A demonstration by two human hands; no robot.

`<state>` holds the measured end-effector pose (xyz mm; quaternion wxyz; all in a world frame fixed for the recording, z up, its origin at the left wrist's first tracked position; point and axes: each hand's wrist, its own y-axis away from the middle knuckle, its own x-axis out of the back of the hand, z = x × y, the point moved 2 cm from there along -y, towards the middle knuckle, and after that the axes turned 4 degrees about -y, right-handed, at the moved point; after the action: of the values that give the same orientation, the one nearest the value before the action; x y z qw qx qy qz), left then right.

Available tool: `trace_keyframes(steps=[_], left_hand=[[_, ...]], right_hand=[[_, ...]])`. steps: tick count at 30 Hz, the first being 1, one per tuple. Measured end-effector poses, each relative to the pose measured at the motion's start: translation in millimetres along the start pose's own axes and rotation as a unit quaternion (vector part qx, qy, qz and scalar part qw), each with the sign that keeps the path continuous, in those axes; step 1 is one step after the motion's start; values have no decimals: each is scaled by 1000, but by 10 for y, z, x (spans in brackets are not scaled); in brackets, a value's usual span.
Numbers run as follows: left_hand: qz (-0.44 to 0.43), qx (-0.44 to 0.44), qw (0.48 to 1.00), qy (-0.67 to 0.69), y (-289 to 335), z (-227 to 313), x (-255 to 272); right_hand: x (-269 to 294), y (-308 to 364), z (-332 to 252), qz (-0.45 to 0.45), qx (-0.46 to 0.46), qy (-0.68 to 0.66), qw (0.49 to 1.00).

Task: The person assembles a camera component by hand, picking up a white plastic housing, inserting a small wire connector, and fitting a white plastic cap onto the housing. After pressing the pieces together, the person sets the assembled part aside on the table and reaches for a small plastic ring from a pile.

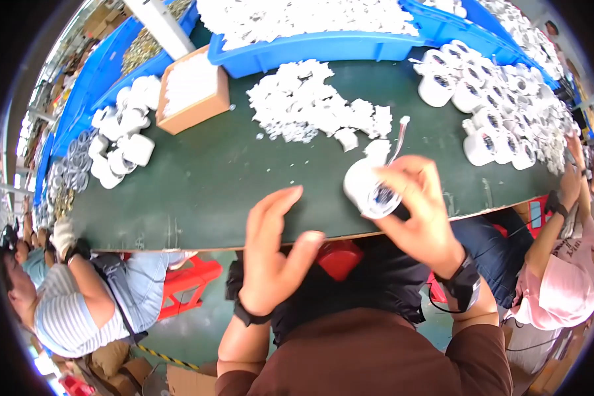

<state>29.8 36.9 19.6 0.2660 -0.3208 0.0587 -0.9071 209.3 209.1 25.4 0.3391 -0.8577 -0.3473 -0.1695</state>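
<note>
Although small, dark lettering [567, 248] on pink shirt [558, 300]; white cylinder [358, 186] in the grasp of the right hand [426, 214], left hand [270, 259] spread.

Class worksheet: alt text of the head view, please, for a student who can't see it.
A person's right hand grips a white plastic-looking cylinder over a dark green table, while their left hand is open and empty. Beyond them lie a heap of small white pieces and a full blue plastic bin, with white rounded parts clustered left and right.
</note>
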Motion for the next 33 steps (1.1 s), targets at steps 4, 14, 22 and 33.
trace_keyframes(steps=[4, 14, 22, 33], left_hand=[[-36, -15, 998, 59, -114, 53, -136], [71, -50, 995, -52, -41, 38, -72], [109, -12, 990, -84, -50, 65, -88], [130, -9, 991, 0, -25, 36, -104]], right_hand=[[-396, 22, -186, -113, 97, -43, 988], [-466, -278, -335, -132, -195, -416, 878], [-501, -268, -408, -118, -163, -406, 891], [-739, -139, -363, -62, -230, -373, 897]])
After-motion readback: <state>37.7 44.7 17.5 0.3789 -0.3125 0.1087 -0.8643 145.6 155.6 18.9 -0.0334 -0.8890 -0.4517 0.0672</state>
